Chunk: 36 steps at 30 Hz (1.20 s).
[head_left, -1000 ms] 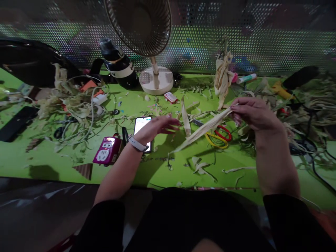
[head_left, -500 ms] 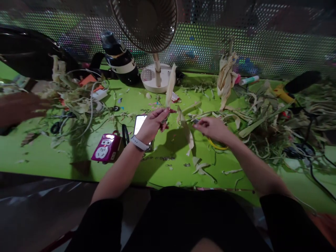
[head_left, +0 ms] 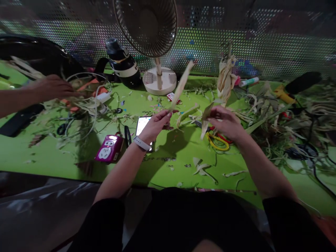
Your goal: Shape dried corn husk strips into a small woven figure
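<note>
Pinched in my left hand (head_left: 158, 125) is a long pale strip of corn husk (head_left: 183, 85), its free end slanting up and away to the right. My right hand (head_left: 225, 120) closes its thumb and fingers on a shorter piece of corn husk (head_left: 205, 122), which hangs toward the table. Just below that hand lie scissors with yellow handles (head_left: 219, 142); red handles show beside them, partly covered. A lit phone (head_left: 141, 124) lies under my left wrist. More husk scraps (head_left: 201, 166) are on the green tabletop (head_left: 168, 175) nearer to me.
A fan (head_left: 159, 84) and a dark bottle (head_left: 124, 68) stand at the back. A purple socket block (head_left: 109, 148) sits on the left. Husk piles (head_left: 273, 126) and a yellow-and-black tool (head_left: 285, 94) lie right. Another person's hand (head_left: 56, 87) reaches over cables at far left.
My right hand has moved right and up and now holds a husk piece that was by the middle. The husk in my left hand tilts further right. The other person's hand has moved right.
</note>
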Motion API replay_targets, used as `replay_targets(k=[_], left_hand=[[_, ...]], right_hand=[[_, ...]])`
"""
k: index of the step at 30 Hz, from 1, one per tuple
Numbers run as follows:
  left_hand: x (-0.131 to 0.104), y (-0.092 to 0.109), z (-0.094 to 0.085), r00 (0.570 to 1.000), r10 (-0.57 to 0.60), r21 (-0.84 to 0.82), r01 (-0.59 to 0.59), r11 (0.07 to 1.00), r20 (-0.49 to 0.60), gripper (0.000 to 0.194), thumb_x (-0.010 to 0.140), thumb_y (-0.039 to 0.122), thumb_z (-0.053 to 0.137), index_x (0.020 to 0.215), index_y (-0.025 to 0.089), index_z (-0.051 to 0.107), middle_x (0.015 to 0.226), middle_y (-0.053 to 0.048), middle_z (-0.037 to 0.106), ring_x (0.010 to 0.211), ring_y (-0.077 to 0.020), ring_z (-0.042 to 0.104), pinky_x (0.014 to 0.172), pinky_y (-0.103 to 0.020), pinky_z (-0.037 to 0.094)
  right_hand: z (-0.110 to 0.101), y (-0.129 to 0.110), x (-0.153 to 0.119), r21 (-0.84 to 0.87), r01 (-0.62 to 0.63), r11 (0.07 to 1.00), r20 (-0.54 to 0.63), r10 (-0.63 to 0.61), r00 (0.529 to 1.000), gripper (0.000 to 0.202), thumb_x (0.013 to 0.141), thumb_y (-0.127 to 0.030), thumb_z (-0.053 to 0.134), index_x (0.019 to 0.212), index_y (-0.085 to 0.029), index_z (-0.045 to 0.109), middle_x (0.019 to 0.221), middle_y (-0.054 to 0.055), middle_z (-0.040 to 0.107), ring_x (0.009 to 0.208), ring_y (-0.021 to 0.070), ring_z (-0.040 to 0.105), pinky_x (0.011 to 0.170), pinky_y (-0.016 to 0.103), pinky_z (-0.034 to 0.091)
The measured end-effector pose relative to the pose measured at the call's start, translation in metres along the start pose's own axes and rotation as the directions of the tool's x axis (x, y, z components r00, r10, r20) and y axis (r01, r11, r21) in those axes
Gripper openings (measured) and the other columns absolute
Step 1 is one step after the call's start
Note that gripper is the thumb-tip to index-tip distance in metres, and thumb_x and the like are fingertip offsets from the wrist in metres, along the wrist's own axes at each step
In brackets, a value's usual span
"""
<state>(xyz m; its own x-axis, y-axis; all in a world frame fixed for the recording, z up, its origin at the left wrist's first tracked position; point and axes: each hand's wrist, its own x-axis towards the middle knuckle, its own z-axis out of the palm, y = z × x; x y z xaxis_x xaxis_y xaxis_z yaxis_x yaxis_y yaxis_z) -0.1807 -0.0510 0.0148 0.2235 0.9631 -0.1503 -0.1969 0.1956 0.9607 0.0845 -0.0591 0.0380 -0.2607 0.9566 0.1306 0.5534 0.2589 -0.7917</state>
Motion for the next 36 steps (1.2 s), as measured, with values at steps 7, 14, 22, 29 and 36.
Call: replay_targets(k=[7,14,22,29,36], left_hand=[[-0.007,-0.003,0.013,0.935,-0.283,0.006,0.288,0.958,0.213,0.032,0.075,0.041,0.073,0.096,0.016,0.073,0.099,-0.014,0.073,0.077,-0.0188,0.07,0.058,-0.024,0.055],[-0.01,-0.021,0.026,0.906,-0.327,0.027,0.333,0.943,0.27,0.029,0.071,0.042,0.077,0.086,0.017,0.073,0.097,-0.014,0.074,0.079,-0.0184,0.07,0.065,-0.027,0.054],[-0.013,-0.024,0.03,0.941,-0.234,0.003,0.24,0.971,0.245,0.039,0.079,0.043,0.069,0.107,0.015,0.065,0.092,-0.009,0.075,0.087,-0.0182,0.07,0.09,-0.033,0.049],[-0.015,-0.023,0.029,0.851,-0.337,0.101,0.325,0.94,0.403,0.033,0.073,0.043,0.075,0.085,0.014,0.066,0.079,-0.004,0.072,0.065,-0.0108,0.065,0.06,-0.022,0.052],[-0.015,-0.02,0.03,0.898,-0.286,0.018,0.297,0.955,0.333,0.028,0.071,0.034,0.077,0.089,0.014,0.068,0.076,-0.002,0.069,0.063,-0.0089,0.062,0.048,-0.016,0.047]], right_hand=[[0.006,-0.011,-0.008,-0.533,0.331,0.778,0.09,-0.337,0.937,0.022,0.085,-0.021,0.051,0.09,-0.024,0.072,0.085,0.005,0.066,0.082,0.0212,0.057,0.094,0.047,0.038],[0.008,-0.017,-0.013,-0.646,0.404,0.647,0.204,-0.364,0.909,0.028,0.087,-0.018,0.049,0.102,-0.025,0.072,0.092,0.005,0.064,0.086,0.021,0.056,0.107,0.054,0.026],[-0.005,-0.012,-0.01,-0.578,0.383,0.721,0.07,-0.424,0.903,0.027,0.087,-0.018,0.051,0.103,-0.023,0.073,0.09,0.006,0.067,0.086,0.0218,0.06,0.1,0.05,0.035],[-0.008,-0.009,-0.008,-0.617,0.37,0.695,0.052,-0.433,0.9,0.027,0.09,-0.018,0.049,0.105,-0.024,0.07,0.094,0.006,0.069,0.09,0.023,0.062,0.097,0.049,0.039],[-0.014,-0.014,-0.007,-0.759,0.11,0.641,-0.326,-0.521,0.789,0.037,0.092,-0.031,0.052,0.127,-0.019,0.056,0.125,0.015,0.059,0.12,0.0296,0.05,0.109,0.055,0.025]])
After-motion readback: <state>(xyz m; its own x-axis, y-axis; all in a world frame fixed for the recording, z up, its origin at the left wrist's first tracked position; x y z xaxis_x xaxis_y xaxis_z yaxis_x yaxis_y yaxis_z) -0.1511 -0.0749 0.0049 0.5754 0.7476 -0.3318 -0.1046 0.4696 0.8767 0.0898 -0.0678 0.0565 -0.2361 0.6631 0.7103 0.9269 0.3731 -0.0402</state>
